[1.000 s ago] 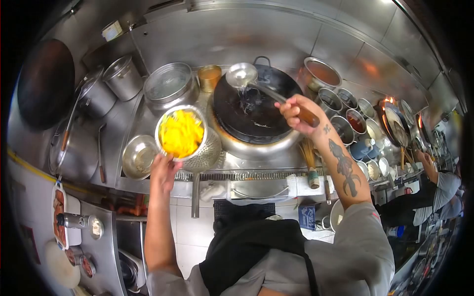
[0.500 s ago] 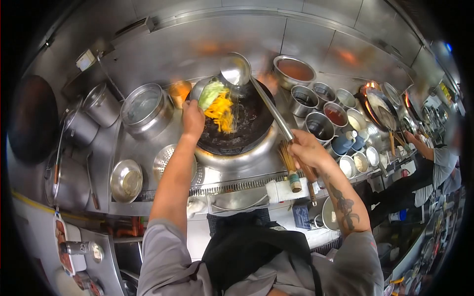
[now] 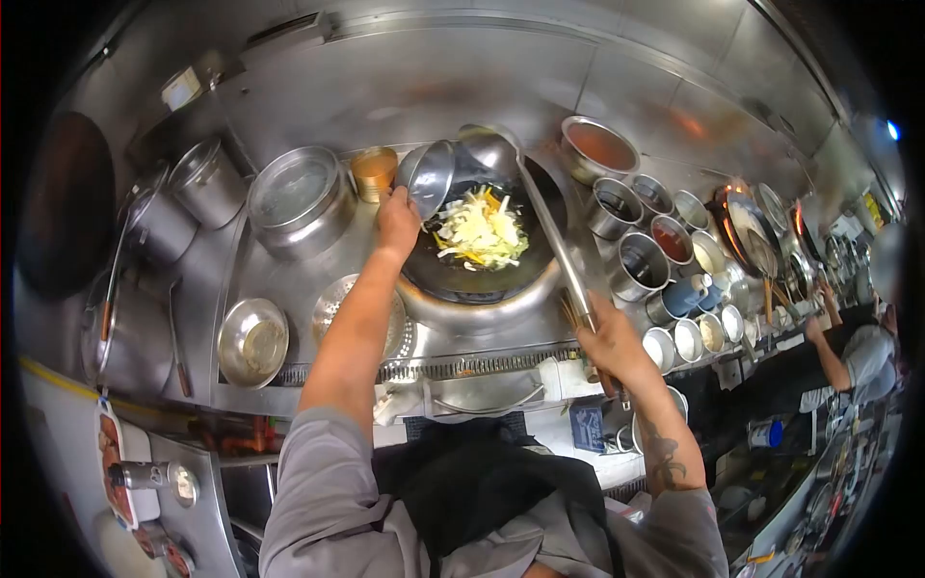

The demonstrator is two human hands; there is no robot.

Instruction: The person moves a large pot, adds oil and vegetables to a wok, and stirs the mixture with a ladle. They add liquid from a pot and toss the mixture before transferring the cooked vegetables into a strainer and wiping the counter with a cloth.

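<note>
My left hand [image 3: 397, 223] grips a tilted metal bowl [image 3: 432, 177] by its edge, over the left side of a black wok [image 3: 544, 207]. Shredded vegetables [image 3: 482, 229], pale green, white and orange-yellow, lie in a heap inside the wok. Closed around the handle of a long steel ladle [image 3: 557, 236], my right hand [image 3: 617, 339] is at the front right of the stove. The ladle's head is above the far side of the wok, close to the bowl. A bamboo brush partly shows beside my right hand.
A lidded steel pot [image 3: 299, 197] and an orange-brown can [image 3: 374, 173] stand left of the wok. A perforated strainer [image 3: 337, 308] and a shallow bowl [image 3: 253, 342] lie nearer. Seasoning pots surround a red sauce pot [image 3: 672, 239] at right. A co-worker's arm [image 3: 831, 352] is further right.
The vegetables have dropped from the bowl into the wok. The bowl has turned further over and the ladle's head has tipped. My view has shifted slightly.
</note>
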